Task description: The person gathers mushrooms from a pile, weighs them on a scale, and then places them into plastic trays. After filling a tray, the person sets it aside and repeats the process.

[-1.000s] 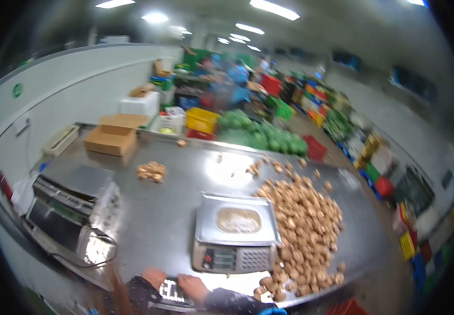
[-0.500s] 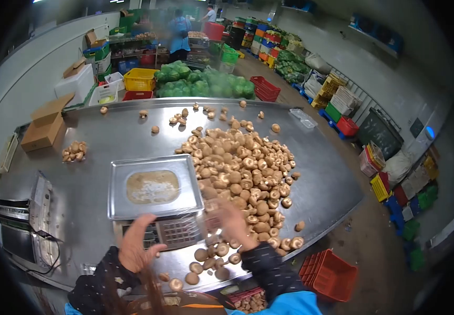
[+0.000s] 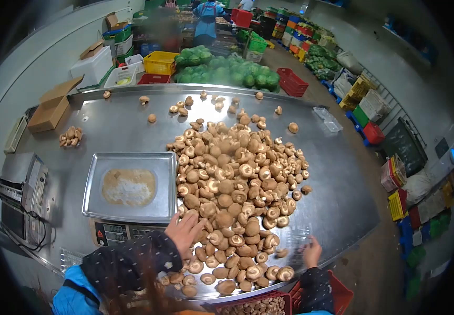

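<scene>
A big heap of brown mushrooms [image 3: 227,189] covers the middle of the steel table [image 3: 337,184] and reaches its near edge. My left hand [image 3: 185,231] lies on the heap's left side, fingers spread, beside the weighing scale [image 3: 130,189], whose metal pan bears only a stained patch. To the right of the heap, my right hand [image 3: 312,253] is closed at the edge of a clear plastic tray [image 3: 295,236], which is faint against the shiny steel.
A small mushroom bundle [image 3: 71,136], a cardboard box [image 3: 53,107] and a wrapping device [image 3: 19,199] stand left. Another clear tray [image 3: 328,119] lies at the back right. Red crates [image 3: 337,294] are below the near edge. A person [image 3: 206,23] stands beyond the cabbages [image 3: 227,71].
My left hand has moved from the scale's front onto the mushrooms. My right hand has gone right, past the heap. More mushrooms lie near the front edge, and the view has shifted.
</scene>
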The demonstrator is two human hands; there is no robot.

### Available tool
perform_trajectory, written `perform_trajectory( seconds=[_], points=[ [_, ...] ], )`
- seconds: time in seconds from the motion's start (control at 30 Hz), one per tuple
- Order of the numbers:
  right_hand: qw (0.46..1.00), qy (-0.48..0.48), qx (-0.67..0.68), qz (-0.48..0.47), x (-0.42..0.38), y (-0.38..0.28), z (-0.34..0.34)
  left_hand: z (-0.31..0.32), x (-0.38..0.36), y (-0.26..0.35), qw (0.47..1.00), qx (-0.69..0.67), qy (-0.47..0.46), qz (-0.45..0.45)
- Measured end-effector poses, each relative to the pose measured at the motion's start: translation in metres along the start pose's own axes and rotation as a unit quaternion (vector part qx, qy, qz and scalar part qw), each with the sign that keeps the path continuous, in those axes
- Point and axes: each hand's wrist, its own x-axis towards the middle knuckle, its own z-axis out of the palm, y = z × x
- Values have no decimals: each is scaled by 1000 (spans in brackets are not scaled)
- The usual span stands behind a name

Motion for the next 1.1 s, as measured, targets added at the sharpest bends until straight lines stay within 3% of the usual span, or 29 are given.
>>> perform_trajectory(
  seconds=[0.03,0.07,0.23,0.33,0.43,0.47,0.5,0.57,0.6,0.67,0.7,0.77,0.8,0.83,0.9,0.93,0.97,1.03,1.07,1.1],
  points=[
    [989,-55,103,93,-10,-60,4,7,18,1,999,32,0,-2],
    [984,-62,134,104,-14,-69,17,25,36,-1,997,58,45,-3],
    [930,-126,298,176,-27,-93,24,74,89,-11,996,78,41,-26],
    [917,-160,313,191,-27,-118,9,73,90,-13,992,105,62,-7],
    [942,-182,243,144,-25,-126,21,61,89,-5,1000,0,17,27],
    [921,-183,283,198,-27,-131,28,68,93,-2,999,3,18,48],
    [961,-190,162,117,-28,-123,45,74,95,2,998,6,20,67],
    [963,-211,78,-150,-24,-113,74,69,97,10,998,3,16,66],
    [962,-213,78,-149,-24,-131,71,76,98,15,998,15,24,61],
    [943,-281,157,86,-11,-188,57,65,100,29,998,32,-2,53],
    [943,-281,156,87,-9,-187,59,75,102,35,998,31,-2,53],
    [894,-378,217,97,-1,-181,64,103,103,50,998,-29,28,51],
    [877,-389,232,157,1,-187,65,100,103,56,998,-45,22,43],
    [878,-389,232,157,5,-194,60,101,102,56,998,-45,23,43],
    [815,-426,313,237,10,-218,44,96,97,56,980,-194,43,3],
    [805,-432,366,178,9,-207,46,92,93,50,964,-261,49,7],
    [805,-432,367,176,11,-192,47,78,86,47,964,-259,50,7],
    [845,-424,284,160,17,-166,50,55,74,43,972,-231,28,29],
    [804,-424,360,211,10,-213,20,62,72,39,961,-269,49,45],
    [806,-424,357,207,15,-201,23,57,70,38,961,-269,54,45]
  ],
)
